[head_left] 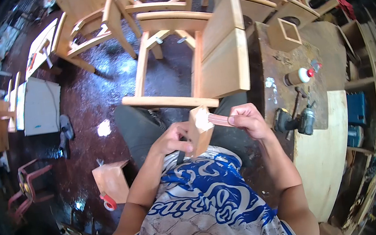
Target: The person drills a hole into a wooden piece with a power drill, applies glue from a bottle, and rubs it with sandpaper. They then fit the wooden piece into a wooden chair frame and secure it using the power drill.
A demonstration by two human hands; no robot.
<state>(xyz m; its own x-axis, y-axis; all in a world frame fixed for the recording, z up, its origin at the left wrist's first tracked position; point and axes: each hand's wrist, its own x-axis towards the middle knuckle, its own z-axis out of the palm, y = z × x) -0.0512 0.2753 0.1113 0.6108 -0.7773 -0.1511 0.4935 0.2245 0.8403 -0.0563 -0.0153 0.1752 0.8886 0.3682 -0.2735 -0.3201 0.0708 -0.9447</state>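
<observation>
My left hand (175, 139) is closed around a small wooden block (199, 139), held in front of my lap. White paste (203, 119) covers part of the block's upper end. My right hand (248, 120) pinches a thin flat wooden strip (221, 120), whose tip meets the white patch. Just beyond my hands lies a wooden chair frame (169, 102), tipped over, with its front rail near my knees. I cannot tell whether the block touches that rail.
Several wooden chairs (89, 35) stand ahead. On the right, a workbench (305, 60) carries an open wooden box (284, 35), a red-capped bottle (299, 76) and a cordless drill (307, 120). A pale board (323, 166) lies beside it. Red tape (108, 202) rests by a wooden box (112, 181) at left.
</observation>
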